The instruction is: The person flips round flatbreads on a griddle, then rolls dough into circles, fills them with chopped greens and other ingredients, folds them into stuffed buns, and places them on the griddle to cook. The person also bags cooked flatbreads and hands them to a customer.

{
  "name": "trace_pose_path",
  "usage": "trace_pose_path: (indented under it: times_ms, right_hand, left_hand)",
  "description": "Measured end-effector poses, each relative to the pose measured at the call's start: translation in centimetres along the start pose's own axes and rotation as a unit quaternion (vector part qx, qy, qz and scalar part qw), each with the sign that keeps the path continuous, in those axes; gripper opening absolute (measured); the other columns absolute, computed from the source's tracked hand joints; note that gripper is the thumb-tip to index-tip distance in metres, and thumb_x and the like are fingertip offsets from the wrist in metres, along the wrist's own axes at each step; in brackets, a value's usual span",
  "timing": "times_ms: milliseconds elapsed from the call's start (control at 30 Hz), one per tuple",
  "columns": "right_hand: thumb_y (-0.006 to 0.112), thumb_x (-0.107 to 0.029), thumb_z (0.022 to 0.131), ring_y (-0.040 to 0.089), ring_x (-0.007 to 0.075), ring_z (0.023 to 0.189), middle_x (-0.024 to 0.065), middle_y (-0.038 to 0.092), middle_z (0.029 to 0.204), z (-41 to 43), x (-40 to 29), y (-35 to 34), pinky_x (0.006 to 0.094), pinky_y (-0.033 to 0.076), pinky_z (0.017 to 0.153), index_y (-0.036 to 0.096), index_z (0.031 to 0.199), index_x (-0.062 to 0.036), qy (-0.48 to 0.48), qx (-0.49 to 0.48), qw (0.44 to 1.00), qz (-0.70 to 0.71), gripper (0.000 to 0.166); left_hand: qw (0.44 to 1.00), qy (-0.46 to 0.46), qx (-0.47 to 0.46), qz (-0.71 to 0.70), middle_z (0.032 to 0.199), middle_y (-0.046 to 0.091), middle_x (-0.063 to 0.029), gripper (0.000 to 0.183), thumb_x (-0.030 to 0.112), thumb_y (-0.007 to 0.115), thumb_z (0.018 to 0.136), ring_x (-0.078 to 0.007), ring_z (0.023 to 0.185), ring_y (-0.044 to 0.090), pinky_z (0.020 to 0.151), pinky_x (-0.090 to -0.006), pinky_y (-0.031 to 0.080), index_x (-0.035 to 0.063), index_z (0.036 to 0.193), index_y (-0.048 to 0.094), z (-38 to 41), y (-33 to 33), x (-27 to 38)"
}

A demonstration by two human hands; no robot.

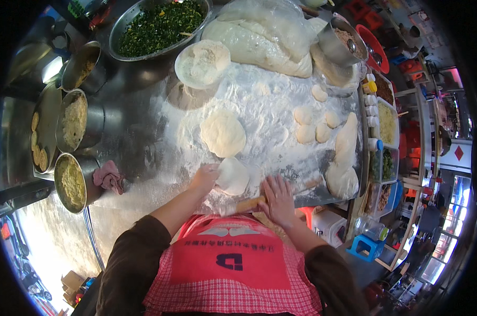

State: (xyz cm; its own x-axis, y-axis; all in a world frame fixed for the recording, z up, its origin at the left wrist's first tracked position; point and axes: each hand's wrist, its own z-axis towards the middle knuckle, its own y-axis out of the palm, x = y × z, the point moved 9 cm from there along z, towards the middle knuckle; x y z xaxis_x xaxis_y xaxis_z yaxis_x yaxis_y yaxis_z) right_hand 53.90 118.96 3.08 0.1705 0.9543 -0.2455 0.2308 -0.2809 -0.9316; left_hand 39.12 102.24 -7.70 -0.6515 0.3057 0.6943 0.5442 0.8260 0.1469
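Note:
Between the fingers of my left hand (205, 178) is the left edge of a small flattened dough round (233, 176), close to the table's front edge. My right hand (278, 195) holds a wooden rolling pin (249, 204) under its palm, fingers stretched forward, just right of that round. The pin lies at a slant along the front edge, partly hidden by the hand. Just beyond the small round, almost touching it, a larger flat dough piece (223, 133) rests on the floured metal table (143, 130).
Several dough balls (305, 134) and a long dough piece (343, 158) lie right. Behind stand a flour bowl (203, 64), bagged dough (262, 39) and a basin of chopped greens (161, 27). Metal pots (93, 126) and a pink cloth (108, 176) are left; filling containers (387, 122) line the right.

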Motion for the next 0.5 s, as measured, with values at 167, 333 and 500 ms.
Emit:
trace_pose_path:
  times_ms: [167, 333, 500]
  right_hand:
    - [0.056, -0.038, 0.087, 0.025, 0.0379, 0.139, 0.0175, 0.033, 0.147, 9.7, 0.4, -4.3, 0.0557, 0.017, 0.112, 0.039, 0.139, -0.0046, -0.007, 0.135, 0.991, -0.005, 0.064]
    - [0.053, -0.039, 0.089, 0.023, 0.0332, 0.140, 0.0144, 0.031, 0.149, 2.1, -0.2, -0.6, 0.0526, 0.017, 0.113, 0.036, 0.142, -0.0066, -0.009, 0.006, 0.999, -0.036, 0.064]
    - [0.055, -0.041, 0.088, 0.025, 0.0337, 0.140, 0.0144, 0.030, 0.150, 6.7, -0.3, -2.2, 0.0528, 0.015, 0.114, 0.036, 0.142, -0.0059, -0.006, 0.068, 0.997, -0.048, 0.067]
  left_hand:
    - [0.837, 0.110, -0.149, 0.515, 0.091, 0.067, -0.0186, 0.037, 0.035, 0.059, 0.078, -0.0350, 0.084, 0.065, 0.075, -0.0432, 0.051, 0.0075, 0.102, 0.067, 0.7, 7.5, 7.2]
    - [0.934, 0.073, -0.018, 0.350, 0.085, 0.067, -0.0195, 0.033, 0.033, 0.060, 0.080, -0.0351, 0.080, 0.065, 0.074, -0.0423, 0.051, 0.0052, 0.098, 0.067, 0.1, 0.4, 5.1]
    - [0.879, 0.116, -0.108, 0.450, 0.086, 0.068, -0.0194, 0.037, 0.037, 0.057, 0.081, -0.0356, 0.079, 0.065, 0.075, -0.0424, 0.051, 0.0039, 0.095, 0.067, -0.6, 5.0, 4.4]
